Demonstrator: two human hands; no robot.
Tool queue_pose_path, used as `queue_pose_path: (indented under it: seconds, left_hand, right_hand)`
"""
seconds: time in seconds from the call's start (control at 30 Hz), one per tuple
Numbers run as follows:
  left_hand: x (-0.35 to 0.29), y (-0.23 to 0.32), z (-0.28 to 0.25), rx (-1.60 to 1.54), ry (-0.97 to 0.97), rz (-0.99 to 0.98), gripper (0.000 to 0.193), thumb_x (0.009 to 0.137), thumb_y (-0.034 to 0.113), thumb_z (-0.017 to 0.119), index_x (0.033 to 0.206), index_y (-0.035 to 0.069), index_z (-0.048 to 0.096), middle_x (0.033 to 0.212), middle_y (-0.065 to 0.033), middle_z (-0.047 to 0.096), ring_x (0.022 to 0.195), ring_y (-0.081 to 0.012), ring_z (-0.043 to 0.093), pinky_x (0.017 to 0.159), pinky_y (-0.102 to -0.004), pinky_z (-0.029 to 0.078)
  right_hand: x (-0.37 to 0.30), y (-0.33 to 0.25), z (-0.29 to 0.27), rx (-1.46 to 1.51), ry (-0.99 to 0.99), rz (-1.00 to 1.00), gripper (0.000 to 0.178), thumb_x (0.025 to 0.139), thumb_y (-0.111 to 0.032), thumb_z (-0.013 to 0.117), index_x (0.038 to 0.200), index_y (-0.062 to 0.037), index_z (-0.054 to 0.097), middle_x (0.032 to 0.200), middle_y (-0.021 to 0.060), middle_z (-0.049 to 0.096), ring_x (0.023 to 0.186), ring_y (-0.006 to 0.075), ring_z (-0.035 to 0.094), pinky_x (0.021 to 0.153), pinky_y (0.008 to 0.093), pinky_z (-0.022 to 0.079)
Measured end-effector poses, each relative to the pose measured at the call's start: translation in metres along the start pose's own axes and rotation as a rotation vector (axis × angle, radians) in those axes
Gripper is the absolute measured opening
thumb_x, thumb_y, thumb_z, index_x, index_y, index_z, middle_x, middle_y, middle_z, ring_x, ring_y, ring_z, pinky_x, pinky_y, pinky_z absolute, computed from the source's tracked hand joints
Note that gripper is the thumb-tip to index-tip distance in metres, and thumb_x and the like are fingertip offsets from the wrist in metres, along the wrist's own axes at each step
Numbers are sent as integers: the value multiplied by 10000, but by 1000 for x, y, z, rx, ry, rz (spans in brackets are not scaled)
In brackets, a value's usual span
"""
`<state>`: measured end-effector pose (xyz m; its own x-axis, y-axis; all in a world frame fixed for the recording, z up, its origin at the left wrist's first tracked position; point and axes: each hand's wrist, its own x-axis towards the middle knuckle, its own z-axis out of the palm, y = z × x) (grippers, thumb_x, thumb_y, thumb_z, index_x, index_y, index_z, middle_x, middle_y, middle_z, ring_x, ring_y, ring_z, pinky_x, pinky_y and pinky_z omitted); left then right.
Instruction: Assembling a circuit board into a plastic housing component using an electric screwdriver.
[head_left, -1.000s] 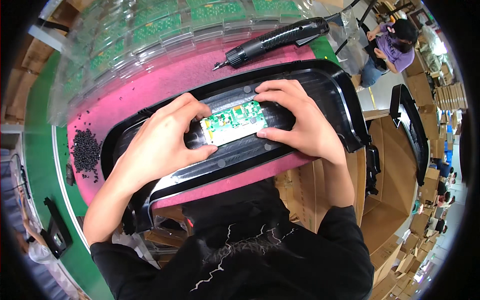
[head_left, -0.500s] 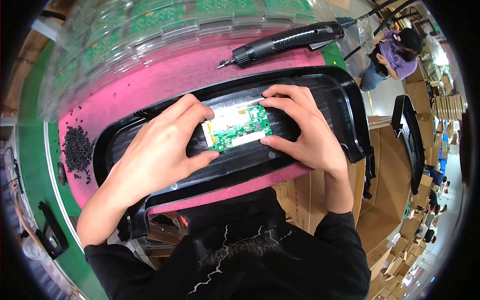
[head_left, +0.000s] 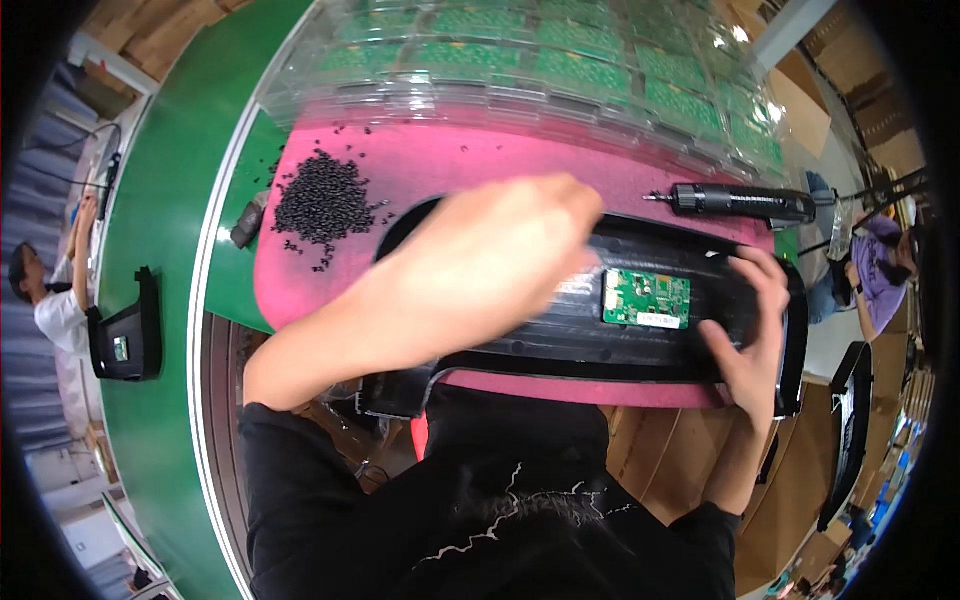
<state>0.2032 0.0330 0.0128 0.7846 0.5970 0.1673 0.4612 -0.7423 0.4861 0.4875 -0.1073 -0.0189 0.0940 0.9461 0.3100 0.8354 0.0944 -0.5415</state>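
Note:
A green circuit board (head_left: 648, 299) with white connectors and a white label lies inside a long black plastic housing (head_left: 530, 347). The housing rests on the pink mat (head_left: 480, 157). My left hand (head_left: 515, 235), smeared by motion, passes above the housing to the left of the board; its fingers cannot be made out. To the right of the board, my right hand (head_left: 757, 335) stands with thumb and fingers apart at the housing's right end, nothing between them. It does not touch the board.
Small black screws (head_left: 322, 198) are heaped on the mat's left part. A black electric screwdriver (head_left: 740, 202) lies behind the housing. Clear trays of circuit boards (head_left: 480, 55) are stacked at the back. Another black housing (head_left: 128, 335) sits on the green surface, near another person (head_left: 62, 310).
Both hands have come off the circuit board, which stays in the housing. My left hand is raised over the housing; my right has drawn rightward. The view has swung left.

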Motion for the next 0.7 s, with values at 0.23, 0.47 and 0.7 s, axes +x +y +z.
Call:
queue_pose_path:
  seconds: [0.23, 0.47, 0.7]
  left_hand:
    - [-40, -123, -35, 510, 295, -583, 130, 834, 70, 670, 926, -19, 693, 920, -207, 699, 900, -386, 670, 793, -457, 531]
    - [-49, -142, -19, 571, 294, -476, 139, 815, 133, 702, 911, 33, 708, 921, -172, 683, 888, -381, 657, 775, -477, 528]
    - [-26, -109, -27, 152, 397, -303, 141, 830, 84, 615, 838, -53, 582, 804, -212, 619, 758, -377, 628, 694, -447, 484]
  right_hand:
    - [33, 60, -59, -147, 210, 209, 570, 884, -113, 671, 1420, -120, 477, 1305, 81, 517, 1201, 179, 458, 976, 282, 354]
    - [90, 85, -56, 412, 80, 627, 387, 1002, -301, 602, 1350, -179, 486, 1143, 54, 514, 998, 143, 539, 870, 323, 541]
    - [124, 27, 15, 653, 614, -70, 447, 1008, -184, 588, 1344, -27, 339, 1169, 158, 609, 1023, 228, 644, 864, 389, 544]
